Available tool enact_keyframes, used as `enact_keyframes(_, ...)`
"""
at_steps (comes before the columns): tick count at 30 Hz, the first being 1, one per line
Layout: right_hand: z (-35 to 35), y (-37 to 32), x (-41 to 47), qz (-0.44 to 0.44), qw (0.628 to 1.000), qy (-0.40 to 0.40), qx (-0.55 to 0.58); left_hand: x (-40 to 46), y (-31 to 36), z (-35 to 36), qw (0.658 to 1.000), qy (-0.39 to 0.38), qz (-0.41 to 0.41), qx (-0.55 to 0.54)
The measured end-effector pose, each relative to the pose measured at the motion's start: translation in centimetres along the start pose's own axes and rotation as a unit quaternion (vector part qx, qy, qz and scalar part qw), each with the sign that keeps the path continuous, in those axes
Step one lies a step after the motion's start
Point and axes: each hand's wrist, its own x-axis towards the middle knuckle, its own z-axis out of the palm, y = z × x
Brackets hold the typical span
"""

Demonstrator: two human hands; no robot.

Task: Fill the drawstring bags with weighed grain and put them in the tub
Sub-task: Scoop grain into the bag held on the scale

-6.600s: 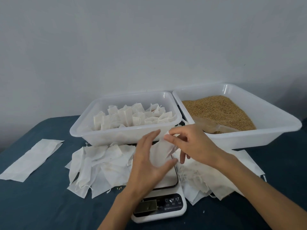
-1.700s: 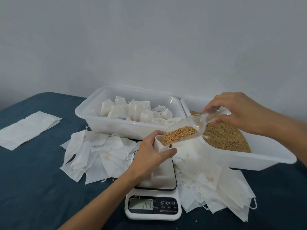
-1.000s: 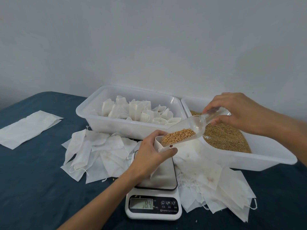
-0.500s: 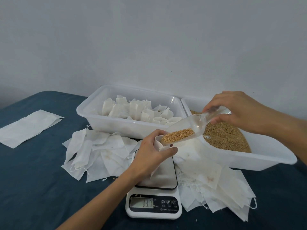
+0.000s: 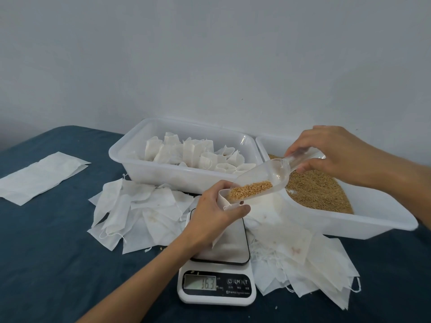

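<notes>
Head view: scale [image 5: 217, 286] display climbed from a low reading to about 36.3 as grain leaves the scoop [image 5: 261, 183], so the weighing is under way. Left hand [image 5: 215, 215] fingers curl round the open bag [image 5: 224, 199] on the scale; right hand [image 5: 331, 152] pinches the scoop handle, lip at the bag mouth.

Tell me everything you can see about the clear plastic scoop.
The scoop is transparent plastic with a rounded bowl and a short handle. The right hand grips the handle above the grain tub. It tilts down to the left, its lip at the open mouth of the bag held by the left hand. Golden grain lies in its lower end.
</notes>
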Motion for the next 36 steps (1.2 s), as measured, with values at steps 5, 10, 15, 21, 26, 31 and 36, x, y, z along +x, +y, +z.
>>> enact_keyframes(5,-0.1,0.0,0.0,-0.009,1.0,0.004,-0.01,-0.3,0.4,0.0,1.0,-0.001,-0.006,-0.002)
enact_keyframes(10,-0.3,0.0,0.2,-0.009,1.0,0.003,-0.017,-0.2,0.5,0.0,1.0,-0.003,-0.007,-0.005)
enact_keyframes(15,-0.1,0.0,0.1,-0.005,1.0,-0.001,-0.011,-0.2,0.3,0.0,1.0,0.002,-0.011,-0.008)
enact_keyframes(21,0.2,0.2,0.1,0.002,1.0,-0.005,-0.003,-0.1,0.3,0.0,1.0,0.007,-0.013,-0.006)
enact_keyframes(26,0.4,0.3,0.1,0.003,1.0,-0.009,0.001,-0.2,0.2,0.0,1.0,-0.001,-0.019,-0.025)
enact_keyframes(31,1.0,0.5,-0.3,0.019,0.999,-0.009,0.038,-0.2,0.5,0.0,1.0,-0.002,-0.005,-0.013)
enact_keyframes(36,4.1,1.3,-0.9,0.072,0.991,-0.018,0.11,-0.2,0.6,-0.1,1.0,-0.005,-0.002,-0.024)
